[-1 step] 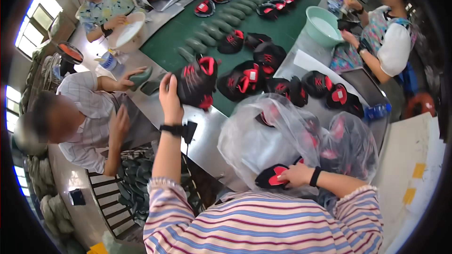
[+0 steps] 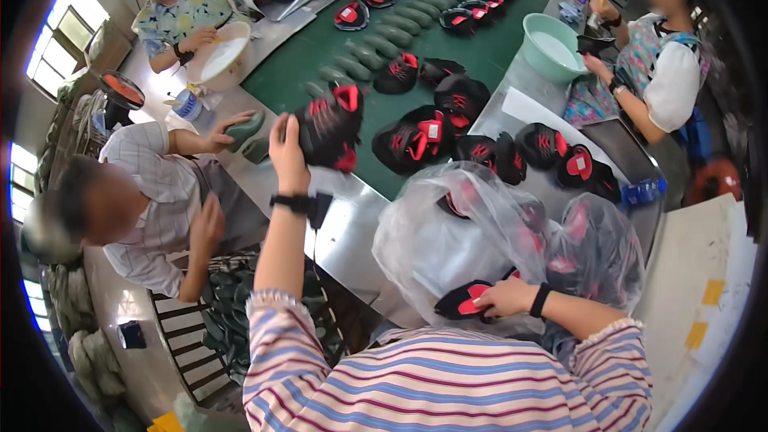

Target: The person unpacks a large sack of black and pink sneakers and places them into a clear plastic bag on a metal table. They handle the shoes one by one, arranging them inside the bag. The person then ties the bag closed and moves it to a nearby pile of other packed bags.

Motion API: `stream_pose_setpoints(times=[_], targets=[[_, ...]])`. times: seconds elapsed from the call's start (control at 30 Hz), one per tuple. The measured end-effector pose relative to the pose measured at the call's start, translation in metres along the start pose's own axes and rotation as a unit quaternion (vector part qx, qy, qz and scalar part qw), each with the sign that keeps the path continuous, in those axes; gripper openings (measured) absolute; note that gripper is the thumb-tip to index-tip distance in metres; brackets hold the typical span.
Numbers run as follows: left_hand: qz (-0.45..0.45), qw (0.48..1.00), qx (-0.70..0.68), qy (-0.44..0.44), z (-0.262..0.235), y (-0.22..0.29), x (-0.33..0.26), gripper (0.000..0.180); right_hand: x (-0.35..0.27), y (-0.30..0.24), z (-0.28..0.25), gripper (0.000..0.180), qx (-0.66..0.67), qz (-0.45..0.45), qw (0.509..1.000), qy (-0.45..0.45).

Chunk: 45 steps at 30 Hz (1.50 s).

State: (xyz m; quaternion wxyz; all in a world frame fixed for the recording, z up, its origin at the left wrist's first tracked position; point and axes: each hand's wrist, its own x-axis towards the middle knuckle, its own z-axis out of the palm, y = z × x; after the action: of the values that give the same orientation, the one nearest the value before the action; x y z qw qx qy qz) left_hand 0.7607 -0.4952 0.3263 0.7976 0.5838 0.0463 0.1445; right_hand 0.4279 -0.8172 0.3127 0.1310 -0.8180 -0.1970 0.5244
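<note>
Two hands, two black-and-red shoe uppers, at a green conveyor belt [image 2: 480, 56].

The left hand [image 2: 286, 152] is raised at arm's length, wrist with a black watch, fingers closed around one black shoe upper with red tongue and trim [image 2: 330, 130], held up over the steel table edge [image 2: 352, 224] beside the belt. The right hand [image 2: 502, 298] stays low near the chest, also with a black wristband, pinching a second flat black-and-red upper piece [image 2: 464, 302] at the mouth of a clear crumpled plastic bag [image 2: 448, 232]; a second clear bag [image 2: 596, 252] holding more red-and-black pieces sits just beside it. Three other people work around the belt. One pale-green round basin [image 2: 552, 48] stands at the far right, one white bowl [image 2: 220, 56] at the far left.
</note>
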Motion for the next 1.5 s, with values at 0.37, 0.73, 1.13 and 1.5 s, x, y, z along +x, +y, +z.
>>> stream_pose_setpoints(times=[0.37,0.73,1.13,1.5], targets=[[-0.081,0.867,0.243,-0.428,0.104,-0.021,0.065,0.039,-0.014,0.060,0.007,0.028,0.424,0.031,0.850,0.311],[0.336,0.448,0.357,-0.748,0.099,-0.087,-0.357,0.088,-0.067,0.097,-0.022,0.030,0.843,0.040,0.449,0.295],[-0.487,0.746,-0.067,-0.449,0.091,-0.089,-0.283,0.036,-0.063,0.124,-0.003,0.026,0.882,-0.149,0.251,0.369],[-0.415,0.800,-0.080,-0.425,0.055,-0.034,-0.222,0.034,-0.064,0.077,-0.011,0.039,0.792,-0.219,0.472,0.319]])
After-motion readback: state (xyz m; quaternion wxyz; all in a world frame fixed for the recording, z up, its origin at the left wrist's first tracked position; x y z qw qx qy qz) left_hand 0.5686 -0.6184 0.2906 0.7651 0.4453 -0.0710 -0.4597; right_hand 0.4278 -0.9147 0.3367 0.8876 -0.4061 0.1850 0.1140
